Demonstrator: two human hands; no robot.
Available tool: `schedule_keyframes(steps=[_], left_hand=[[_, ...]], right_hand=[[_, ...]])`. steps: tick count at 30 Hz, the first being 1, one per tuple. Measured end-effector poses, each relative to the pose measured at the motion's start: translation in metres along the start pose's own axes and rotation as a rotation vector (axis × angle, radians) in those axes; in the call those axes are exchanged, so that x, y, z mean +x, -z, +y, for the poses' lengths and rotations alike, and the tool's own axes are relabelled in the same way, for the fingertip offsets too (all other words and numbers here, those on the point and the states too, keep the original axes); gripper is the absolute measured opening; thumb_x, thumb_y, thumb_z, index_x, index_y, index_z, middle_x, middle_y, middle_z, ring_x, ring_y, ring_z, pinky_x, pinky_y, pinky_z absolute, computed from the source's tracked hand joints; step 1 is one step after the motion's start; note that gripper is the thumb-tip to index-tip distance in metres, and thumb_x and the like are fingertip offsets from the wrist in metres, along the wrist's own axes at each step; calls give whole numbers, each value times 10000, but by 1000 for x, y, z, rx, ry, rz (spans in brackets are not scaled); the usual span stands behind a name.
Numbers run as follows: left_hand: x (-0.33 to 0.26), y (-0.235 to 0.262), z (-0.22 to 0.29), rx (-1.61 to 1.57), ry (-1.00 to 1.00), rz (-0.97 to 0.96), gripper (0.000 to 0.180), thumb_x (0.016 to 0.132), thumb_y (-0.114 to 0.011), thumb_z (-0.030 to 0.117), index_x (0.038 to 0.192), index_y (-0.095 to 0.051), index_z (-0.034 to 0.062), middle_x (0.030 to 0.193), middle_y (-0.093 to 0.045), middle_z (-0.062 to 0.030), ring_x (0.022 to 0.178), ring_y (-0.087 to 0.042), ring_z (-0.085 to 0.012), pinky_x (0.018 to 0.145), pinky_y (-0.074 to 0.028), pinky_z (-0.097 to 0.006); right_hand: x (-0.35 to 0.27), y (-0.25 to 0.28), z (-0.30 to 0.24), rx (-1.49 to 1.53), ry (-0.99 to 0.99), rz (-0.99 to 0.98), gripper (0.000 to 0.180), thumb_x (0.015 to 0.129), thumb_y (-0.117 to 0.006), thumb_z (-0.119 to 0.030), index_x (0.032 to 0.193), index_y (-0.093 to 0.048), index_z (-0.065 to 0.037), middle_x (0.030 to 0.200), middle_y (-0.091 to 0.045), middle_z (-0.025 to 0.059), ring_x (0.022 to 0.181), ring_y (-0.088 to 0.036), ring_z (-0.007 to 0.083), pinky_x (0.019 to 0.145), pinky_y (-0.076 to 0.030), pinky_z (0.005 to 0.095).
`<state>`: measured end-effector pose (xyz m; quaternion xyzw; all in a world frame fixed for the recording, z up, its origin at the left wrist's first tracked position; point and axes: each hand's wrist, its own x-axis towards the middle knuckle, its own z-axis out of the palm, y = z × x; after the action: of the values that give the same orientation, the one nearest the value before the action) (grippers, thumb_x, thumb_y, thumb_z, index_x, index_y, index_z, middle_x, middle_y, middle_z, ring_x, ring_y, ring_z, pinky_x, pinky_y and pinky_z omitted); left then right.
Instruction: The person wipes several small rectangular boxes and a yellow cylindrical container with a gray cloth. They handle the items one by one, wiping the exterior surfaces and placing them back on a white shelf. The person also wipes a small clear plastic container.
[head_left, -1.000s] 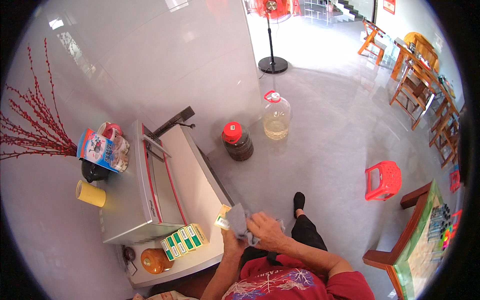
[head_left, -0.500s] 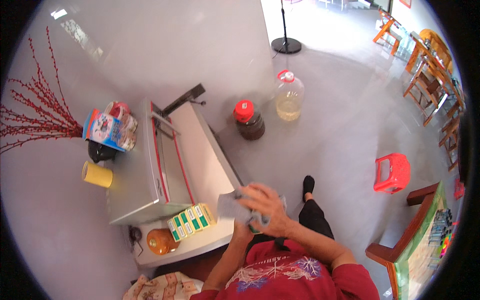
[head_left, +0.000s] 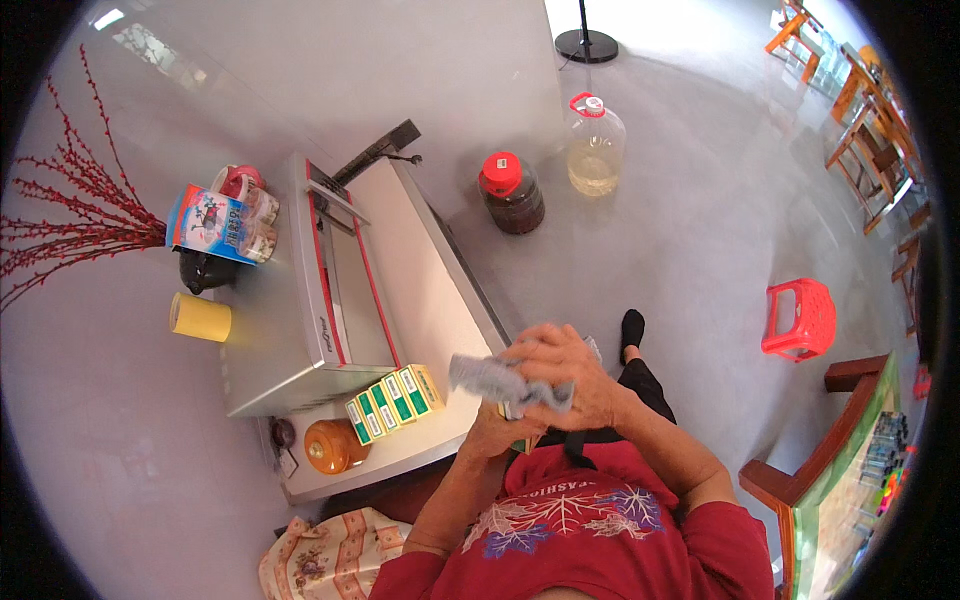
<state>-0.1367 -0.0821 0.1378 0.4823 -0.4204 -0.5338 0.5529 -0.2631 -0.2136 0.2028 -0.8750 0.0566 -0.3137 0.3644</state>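
- Grey cloth (head_left: 485,380), crumpled: between the hands, before the red shirt (head_left: 570,500) and near the worktop (head_left: 425,275).
- Right hand (head_left: 565,365): grasping the cloth from above, fingers bent, apparently to press it.
- Left hand (head_left: 490,432): underneath, closed around a mostly hidden carton (head_left: 522,444), green-yellow edge showing; seemingly steadying it against the cloth.
- Green-and-yellow cartons (head_left: 418,388): side by side on the worktop, just beside the silver cabinet (head_left: 270,340), presumably rowed for easy reach.
- Orange lidded jar (head_left: 333,447): next to the cartons, at the worktop's near end.
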Motion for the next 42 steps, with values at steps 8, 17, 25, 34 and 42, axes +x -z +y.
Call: schedule_keyframes(steps=[8, 17, 25, 34, 42], left_hand=[[-6, -22, 5, -367, 41, 169, 671, 744, -699, 221, 1293, -351, 55, 1194, -480, -61, 1113, -472, -201, 936, -398, -346], [8, -21, -2, -623, -69, 355, 548, 937, -367, 372, 1355, -240, 42, 1316, -392, -108, 1190, -431, -227, 995, -367, -386], [10, -1, -23, -811, -111, 284, 550, 875, -522, 164, 1354, -272, 56, 1323, -388, -91, 1227, -386, -226, 997, -374, -369], [19, -16, 2, -564, 99, 573, 414, 881, -530, 156, 1246, -394, 16, 1100, -539, -72, 976, -551, -156, 835, -468, -315], [20, -18, -8, -252, 114, 803, 283, 907, -514, 202, 1100, -494, -3, 960, -566, -49, 841, -544, -108, 734, -462, -259]], right_hand=[[-2, -19, 4, 188, -174, 149, 342, 698, -638, -314, 952, -600, -89, 1017, -585, 77, 924, -509, 261, 763, -366, 397], [-9, -48, -4, -138, -248, 146, 543, 705, -630, -300, 1198, -505, -107, 1330, -387, 108, 1165, -370, 324, 890, -333, 449], [-36, -64, -2, -44, -220, 159, 615, 748, -615, -285, 1300, -417, -101, 1364, -365, 124, 1270, -313, 311, 953, -295, 436], [-2, -46, 42, 1324, -934, 226, 441, 884, -514, -340, 1163, -483, 0, 992, -578, 59, 878, -541, 124, 796, -443, 274], [-34, -72, 39, 1109, -841, 230, 358, 905, -491, -286, 1163, -493, -38, 945, -555, 31, 872, -497, 101, 782, -424, 250]])
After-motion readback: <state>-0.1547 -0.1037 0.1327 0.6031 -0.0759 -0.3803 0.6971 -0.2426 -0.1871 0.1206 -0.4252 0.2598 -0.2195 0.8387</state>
